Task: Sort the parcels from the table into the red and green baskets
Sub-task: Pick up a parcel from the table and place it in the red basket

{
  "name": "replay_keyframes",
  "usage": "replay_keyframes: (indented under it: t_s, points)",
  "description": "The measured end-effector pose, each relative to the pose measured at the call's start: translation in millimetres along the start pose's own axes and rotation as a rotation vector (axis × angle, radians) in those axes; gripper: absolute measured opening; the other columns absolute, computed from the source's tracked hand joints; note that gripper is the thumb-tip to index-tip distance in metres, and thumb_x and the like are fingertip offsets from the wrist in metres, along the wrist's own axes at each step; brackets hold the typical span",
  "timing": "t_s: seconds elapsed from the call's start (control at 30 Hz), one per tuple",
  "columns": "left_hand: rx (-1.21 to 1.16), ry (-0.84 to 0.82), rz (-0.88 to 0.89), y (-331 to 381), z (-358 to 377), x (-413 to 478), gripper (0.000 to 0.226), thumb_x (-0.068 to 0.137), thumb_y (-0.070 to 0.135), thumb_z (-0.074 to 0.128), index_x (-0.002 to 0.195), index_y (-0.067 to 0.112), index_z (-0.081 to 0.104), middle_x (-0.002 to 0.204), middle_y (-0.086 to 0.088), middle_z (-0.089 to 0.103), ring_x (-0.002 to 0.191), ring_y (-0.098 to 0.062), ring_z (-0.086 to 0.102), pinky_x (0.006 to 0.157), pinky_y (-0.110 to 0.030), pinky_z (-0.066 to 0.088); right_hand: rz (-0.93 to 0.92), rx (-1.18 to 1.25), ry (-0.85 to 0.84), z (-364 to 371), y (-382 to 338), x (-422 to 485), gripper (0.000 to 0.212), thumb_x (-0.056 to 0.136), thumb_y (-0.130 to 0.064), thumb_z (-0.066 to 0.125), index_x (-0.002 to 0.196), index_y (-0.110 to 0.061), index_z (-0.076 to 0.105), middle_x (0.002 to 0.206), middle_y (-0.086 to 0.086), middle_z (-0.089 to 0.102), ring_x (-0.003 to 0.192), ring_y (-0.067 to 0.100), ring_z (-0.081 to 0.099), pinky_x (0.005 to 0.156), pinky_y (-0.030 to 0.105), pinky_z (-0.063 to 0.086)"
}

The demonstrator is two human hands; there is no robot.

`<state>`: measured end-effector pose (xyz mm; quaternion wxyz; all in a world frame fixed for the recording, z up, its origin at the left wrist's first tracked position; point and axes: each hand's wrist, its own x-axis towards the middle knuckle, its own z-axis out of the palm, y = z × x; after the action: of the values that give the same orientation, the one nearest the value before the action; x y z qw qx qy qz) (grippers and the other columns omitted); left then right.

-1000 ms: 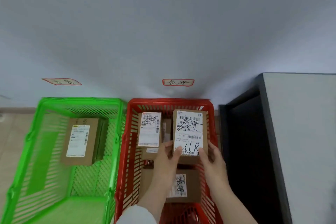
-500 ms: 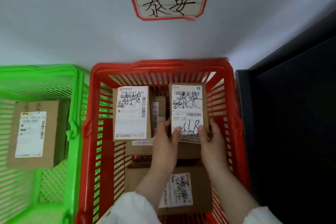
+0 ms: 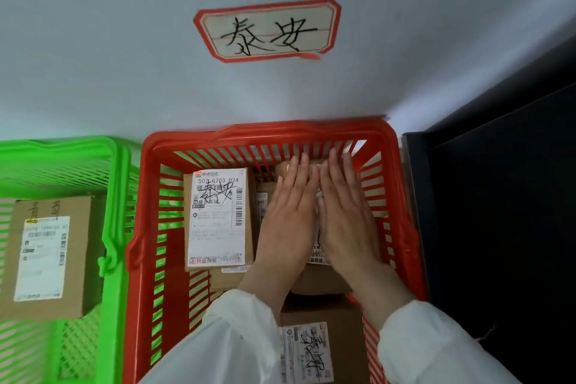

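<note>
The red basket (image 3: pixel 268 131) stands against the wall and holds several brown parcels. My left hand (image 3: pixel 288 221) and my right hand (image 3: pixel 347 215) lie flat side by side, fingers straight, pressing on a labelled parcel (image 3: pixel 318 251) at the basket's far right; they hide most of it. Left of it lies a parcel with a large white label (image 3: pixel 218 218). Another parcel (image 3: pixel 314 349) lies at the near end between my white sleeves. The green basket (image 3: pixel 117 206) to the left holds one brown parcel (image 3: pixel 46 256).
A red-bordered paper sign (image 3: pixel 268 29) with handwritten characters is stuck on the wall above the red basket. The dark side of a table or cabinet (image 3: pixel 498 212) stands right against the red basket's right wall.
My head moved closer over the red basket. Both hands let go of the parcel's near end and slid forward onto its top, now lying flat on it.
</note>
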<state>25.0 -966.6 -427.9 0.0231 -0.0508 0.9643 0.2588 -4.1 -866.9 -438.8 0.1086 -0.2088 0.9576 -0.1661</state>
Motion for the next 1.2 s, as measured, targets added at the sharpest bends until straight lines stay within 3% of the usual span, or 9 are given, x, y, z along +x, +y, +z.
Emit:
replay_keyframes:
  t_s: [0.1,0.2,0.43,0.5,0.6,0.77,0.87,1.07,1.2]
  points:
    - [-0.038,-0.016,0.025,-7.5,6.4,-3.7,0.052,0.097,0.024,0.023,0.146,0.009,0.014,0.154,-0.001,0.006,0.144,-0.007,-0.008,0.117,-0.027,-0.005,-0.027,-0.006,0.038,14.8,3.6,-2.7,0.068,0.097,-0.035,0.025,0.147,-0.018,-0.017,0.158,0.006,0.004,0.146,0.021,0.000,0.115,0.044,0.011]
    - [-0.065,-0.037,0.031,-7.5,5.9,-3.5,0.053,0.098,0.026,0.022,0.146,0.011,0.008,0.154,0.001,0.000,0.142,-0.002,-0.017,0.118,-0.027,-0.006,-0.038,-0.007,0.037,9.7,2.1,-1.9,0.055,0.100,-0.039,0.004,0.147,-0.018,-0.016,0.158,0.005,0.005,0.146,0.022,0.001,0.115,0.044,0.011]
    - [-0.119,-0.008,0.025,-11.5,16.1,-2.2,0.052,0.098,0.023,0.028,0.147,0.009,0.014,0.155,-0.002,0.006,0.145,-0.011,-0.006,0.118,-0.032,-0.002,-0.007,-0.079,-0.034,12.4,5.4,0.5,0.055,0.099,-0.038,-0.002,0.149,-0.015,-0.010,0.157,0.003,0.001,0.146,0.021,-0.001,0.115,0.043,0.010]
    - [-0.110,-0.014,0.020,-9.0,4.7,-1.2,0.053,0.097,0.021,0.027,0.146,0.007,0.013,0.154,-0.005,0.008,0.144,-0.007,-0.009,0.117,-0.031,-0.003,0.000,-0.022,-0.074,-5.8,0.8,1.7,0.058,0.096,-0.045,-0.007,0.147,-0.019,-0.013,0.157,0.005,-0.008,0.145,0.016,-0.011,0.116,0.040,0.004]
    - [-0.032,0.021,-0.010,9.7,-31.0,-5.2,0.056,0.092,0.019,0.030,0.145,0.006,0.016,0.151,-0.005,0.017,0.143,-0.013,0.013,0.119,-0.035,0.010,0.082,0.110,-0.193,-52.0,-13.9,-4.1,0.055,0.096,-0.047,0.003,0.140,-0.027,-0.023,0.151,-0.007,-0.029,0.138,0.004,-0.030,0.119,0.032,-0.007]
    - [-0.189,-0.050,-0.191,76.8,-130.5,-43.0,0.067,0.093,0.053,0.006,0.145,0.015,0.023,0.149,0.009,0.015,0.142,-0.008,0.015,0.118,-0.025,0.011,0.258,0.380,-0.086,-160.0,-67.5,-54.3,0.053,0.098,-0.041,0.021,0.147,-0.026,0.007,0.153,-0.015,0.003,0.141,-0.003,-0.003,0.116,0.020,0.003]
    - [-0.350,-0.100,-0.361,125.2,-195.7,-84.7,0.053,0.097,0.045,0.022,0.144,0.022,0.029,0.152,0.009,0.023,0.141,-0.005,0.023,0.117,-0.024,0.017,0.387,0.529,-0.045,-229.3,-105.5,-102.3,0.048,0.098,-0.034,0.032,0.146,-0.029,0.024,0.154,-0.014,0.021,0.138,-0.008,0.007,0.109,0.010,0.006]
    - [-0.479,-0.073,-0.517,223.9,-313.4,-153.8,0.041,0.098,0.032,0.036,0.138,0.026,0.043,0.138,0.007,0.050,0.125,-0.006,0.045,0.109,-0.031,0.035,0.619,0.795,0.039,-361.8,-157.5,-202.8,0.041,0.095,-0.039,0.036,0.136,-0.035,0.042,0.140,-0.010,0.045,0.131,0.007,0.040,0.109,0.038,0.038]
    - [-0.688,-0.132,-0.552,289.4,-357.0,-192.9,0.040,0.100,0.026,0.035,0.139,0.020,0.042,0.144,0.004,0.044,0.133,-0.009,0.038,0.113,-0.028,0.028,0.729,0.913,0.149,-419.2,-168.6,-260.3,0.034,0.097,-0.028,0.043,0.131,-0.028,0.049,0.126,-0.012,0.053,0.122,0.010,0.048,0.103,0.033,0.042]
